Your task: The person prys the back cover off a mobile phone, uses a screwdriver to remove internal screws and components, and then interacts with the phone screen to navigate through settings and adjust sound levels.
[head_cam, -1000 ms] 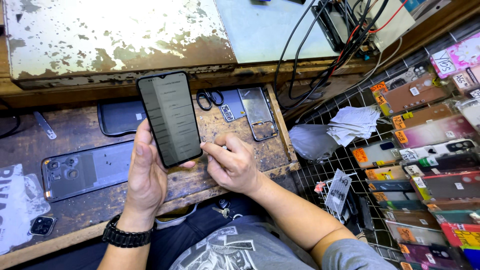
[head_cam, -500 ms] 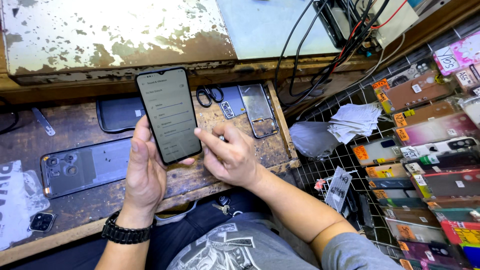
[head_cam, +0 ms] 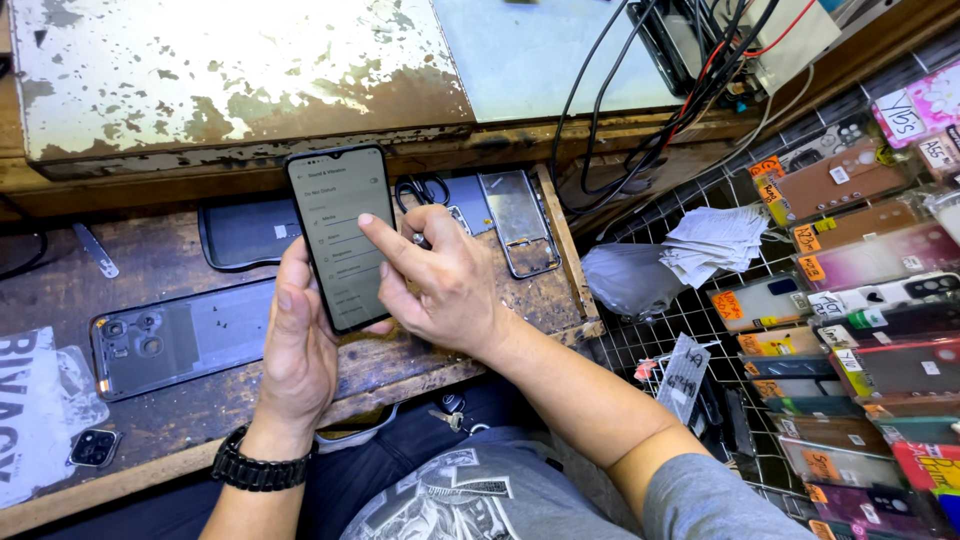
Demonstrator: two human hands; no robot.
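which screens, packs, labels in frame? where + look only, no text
Phone screen: held upright in left hand, lit, dark grey menu; right hand index fingertip touching it.
Packaged phone cases: on wire rack at right, flat rectangles, brown, pink, green, black.
Orange price tags: small squares stuck on those packs.
Plastic bag: bench, far left, white with big black lettering.
Hanging tag: rack's front edge, white-grey card.

A grey phone back panel (head_cam: 175,335), scissors (head_cam: 420,190) and folded papers (head_cam: 715,240) lie about.
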